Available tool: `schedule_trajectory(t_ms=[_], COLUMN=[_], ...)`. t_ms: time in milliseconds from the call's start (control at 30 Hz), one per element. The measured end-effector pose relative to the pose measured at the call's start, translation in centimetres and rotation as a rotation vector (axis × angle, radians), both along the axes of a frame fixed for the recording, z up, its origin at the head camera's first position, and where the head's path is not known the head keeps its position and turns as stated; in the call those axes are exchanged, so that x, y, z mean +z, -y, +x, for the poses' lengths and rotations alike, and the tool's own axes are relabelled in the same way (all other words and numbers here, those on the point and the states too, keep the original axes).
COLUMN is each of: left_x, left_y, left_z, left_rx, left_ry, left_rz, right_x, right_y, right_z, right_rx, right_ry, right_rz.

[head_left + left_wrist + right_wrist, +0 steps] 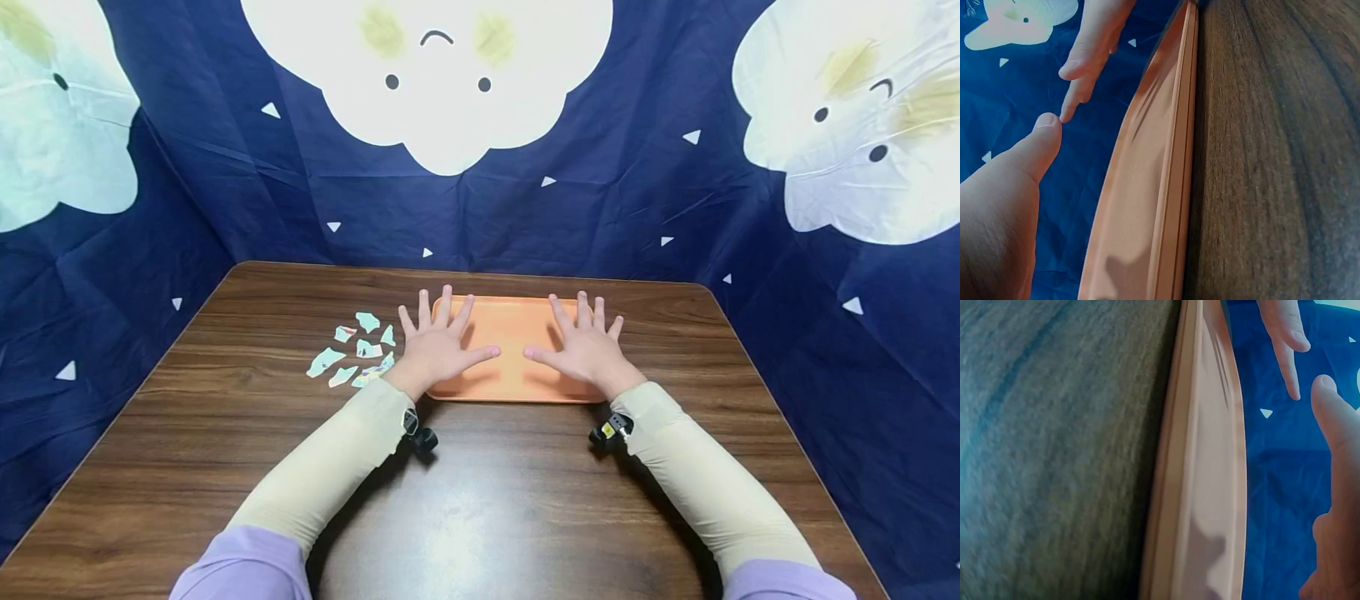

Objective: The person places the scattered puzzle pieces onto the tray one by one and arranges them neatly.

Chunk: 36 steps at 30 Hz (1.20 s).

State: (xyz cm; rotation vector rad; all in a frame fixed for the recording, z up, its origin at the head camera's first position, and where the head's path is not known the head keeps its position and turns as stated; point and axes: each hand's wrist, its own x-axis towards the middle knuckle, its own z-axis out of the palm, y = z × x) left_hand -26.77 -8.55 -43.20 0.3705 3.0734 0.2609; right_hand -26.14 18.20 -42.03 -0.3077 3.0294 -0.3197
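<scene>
An orange rectangular tray [510, 325] lies on the wooden table, with both hands held above it. My left hand [438, 346] hovers over the tray's left end, fingers spread and straight, holding nothing. Over the right end my right hand [588, 348] is spread the same way, also holding nothing. Their thumbs point toward each other across the tray. In the wrist views, the left thumb [1044, 140] and the right thumb [1332, 419] stand apart from the tray, and shadows fall on its surface. Several torn-looking pale blue-green pieces [326, 361] lie left of the tray, close to my left hand.
The brown wooden table [510, 492] carries the tray and pieces. A dark blue cloth [480, 217] with white clouds and small triangles hangs behind and at both sides. Small black wrist cameras [423, 439] sit on the forearms, low over the table.
</scene>
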Motion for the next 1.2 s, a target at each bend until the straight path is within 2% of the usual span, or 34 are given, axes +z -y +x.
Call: schedule_trajectory(t_ms=[300, 567, 767, 1000, 1200], left_x=[-0.1, -0.8, -0.8, -1.8, -2.9], left_y=[0.1, 0.5, 1.2, 2.3, 3.7], left_z=[0.2, 0.6, 1.1, 1.5, 1.4], left_rx=[-0.007, -0.004, -0.025, -0.018, 0.004], left_ry=[-0.01, 0.002, -0.039, -0.05, -0.085], left_rz=[0.032, 0.074, 0.123, 0.155, 0.19], right_x=[0.3, -0.1, -0.6, -2.4, -4.2], right_y=[0.0, -0.6, -1.6, -3.4, -4.4], right_z=[0.2, 0.4, 0.4, 0.1, -0.1], right_rx=[-0.002, 0.007, 0.017, 0.008, -0.01], right_ry=[0.013, -0.026, -0.081, -0.077, -0.028], right_rz=[0.013, 0.005, -0.076, -0.225, -0.285])
